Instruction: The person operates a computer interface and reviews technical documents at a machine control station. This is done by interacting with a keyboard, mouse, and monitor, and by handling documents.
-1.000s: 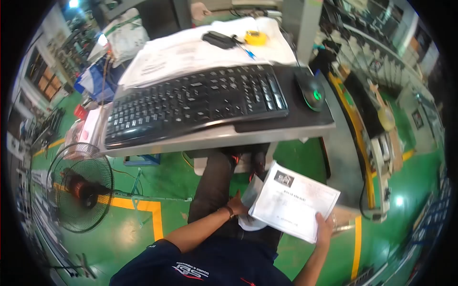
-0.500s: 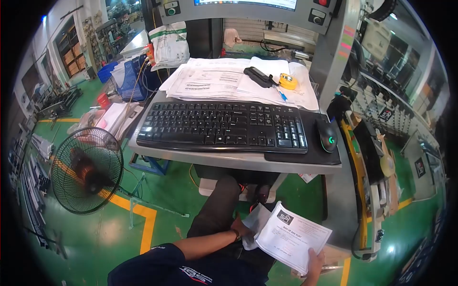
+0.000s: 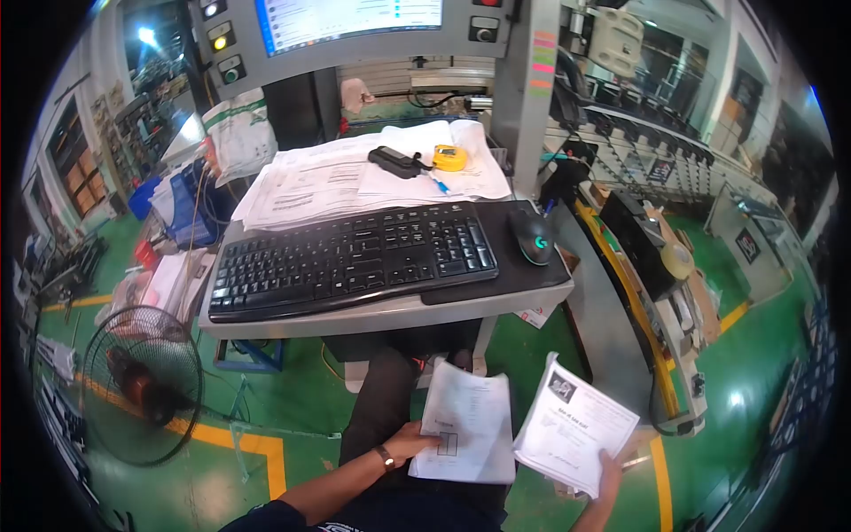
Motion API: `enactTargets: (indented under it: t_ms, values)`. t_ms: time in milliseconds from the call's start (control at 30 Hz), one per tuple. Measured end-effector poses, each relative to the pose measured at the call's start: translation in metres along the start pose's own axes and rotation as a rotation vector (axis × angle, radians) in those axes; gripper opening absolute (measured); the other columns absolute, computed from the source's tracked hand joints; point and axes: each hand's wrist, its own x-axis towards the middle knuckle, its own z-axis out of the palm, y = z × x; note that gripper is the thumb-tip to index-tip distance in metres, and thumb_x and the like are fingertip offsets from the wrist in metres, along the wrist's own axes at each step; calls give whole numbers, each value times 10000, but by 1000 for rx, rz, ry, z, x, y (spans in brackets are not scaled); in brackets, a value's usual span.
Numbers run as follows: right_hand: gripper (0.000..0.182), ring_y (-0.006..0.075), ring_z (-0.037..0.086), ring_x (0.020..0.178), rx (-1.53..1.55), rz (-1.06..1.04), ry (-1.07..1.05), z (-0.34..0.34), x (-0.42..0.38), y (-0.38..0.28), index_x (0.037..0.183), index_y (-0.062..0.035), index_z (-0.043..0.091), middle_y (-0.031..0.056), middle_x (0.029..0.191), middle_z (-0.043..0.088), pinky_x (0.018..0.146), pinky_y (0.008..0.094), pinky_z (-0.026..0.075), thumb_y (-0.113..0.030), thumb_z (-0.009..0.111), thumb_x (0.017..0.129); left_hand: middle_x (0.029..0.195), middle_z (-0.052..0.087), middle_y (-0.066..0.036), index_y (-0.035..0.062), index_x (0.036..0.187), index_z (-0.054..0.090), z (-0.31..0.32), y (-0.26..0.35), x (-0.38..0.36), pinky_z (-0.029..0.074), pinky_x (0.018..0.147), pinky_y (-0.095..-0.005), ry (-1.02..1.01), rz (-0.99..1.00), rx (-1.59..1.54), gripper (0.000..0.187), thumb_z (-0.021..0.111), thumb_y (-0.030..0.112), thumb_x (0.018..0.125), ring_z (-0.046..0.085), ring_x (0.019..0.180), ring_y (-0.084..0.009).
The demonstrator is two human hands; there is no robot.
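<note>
My left hand [image 3: 411, 443] grips a printed sheet [image 3: 470, 421] by its left side, over my lap. A small framed drawing shows low on that sheet. To the right, my right hand [image 3: 610, 477] pinches the lower right edge of a stack of papers [image 3: 572, 430]; its cover bears a dark logo and lines of print. The sheet and the stack are apart, with a narrow gap between them. Both thumbs show, while the fingers beneath the papers are hidden.
Ahead stands a desk with a black keyboard [image 3: 355, 257], a mouse [image 3: 530, 238], spread drawings [image 3: 310, 182], a yellow tape measure [image 3: 449, 158] and a black object [image 3: 397, 161]. A screen [image 3: 350, 22] hangs above. A fan [image 3: 142, 386] stands left; a yellow rail [image 3: 625, 301] runs right.
My left hand has drawn the sheet away from the stack and turned its printed side up. The stack has shifted slightly right in my right hand. The view has swung right.
</note>
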Motion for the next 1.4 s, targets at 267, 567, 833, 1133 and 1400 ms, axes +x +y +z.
enactTargets:
  t_ms: [267, 567, 833, 1133, 1400]
  values:
    - [606, 358, 755, 1226, 436, 2, 3, -1, 0, 19, 1577, 73, 555, 231, 1400, 736, 1042, 487, 628, -234, 718, 1080, 1269, 832, -80, -9, 1505, 692, 2, 157, -99, 597, 1018, -336, -259, 269, 406, 494, 786, 284, 1118, 744, 1117, -126]
    - [640, 349, 790, 1113, 541, 65, -49, 52, -10, -28, 1598, 42, 531, 214, 1314, 769, 981, 509, 663, -352, 678, 1115, 1295, 800, -77, -36, 1454, 692, -114, 359, -205, 638, 950, -320, 524, 902, 105, 399, 756, 66, 1074, 757, 1094, -126]
    - [582, 345, 768, 1231, 320, -123, -112, 95, 2, -66, 1581, 77, 540, 218, 1415, 750, 1083, 467, 626, -234, 685, 1110, 1360, 781, -187, -94, 1562, 582, -335, 477, -104, 666, 968, -373, 499, 750, 168, 552, 748, 153, 1096, 807, 1110, -219]
    - [696, 338, 726, 1325, 310, -266, -225, 147, -2, -118, 1693, 69, 412, 235, 1553, 660, 1138, 440, 590, -186, 671, 1099, 1252, 812, -211, -99, 1438, 707, -366, 458, -71, 616, 942, -377, 1136, 751, 1111, 770, 904, 463, 950, 792, 1081, -261]
    - [573, 291, 760, 1236, 86, -358, -433, 315, -15, -220, 1586, 110, 541, 235, 1445, 730, 1099, 388, 596, -161, 711, 1111, 1216, 809, -124, 29, 1373, 791, -160, 459, -176, 588, 927, -356, 859, 1142, 827, 400, 805, 263, 1048, 738, 1034, -177]
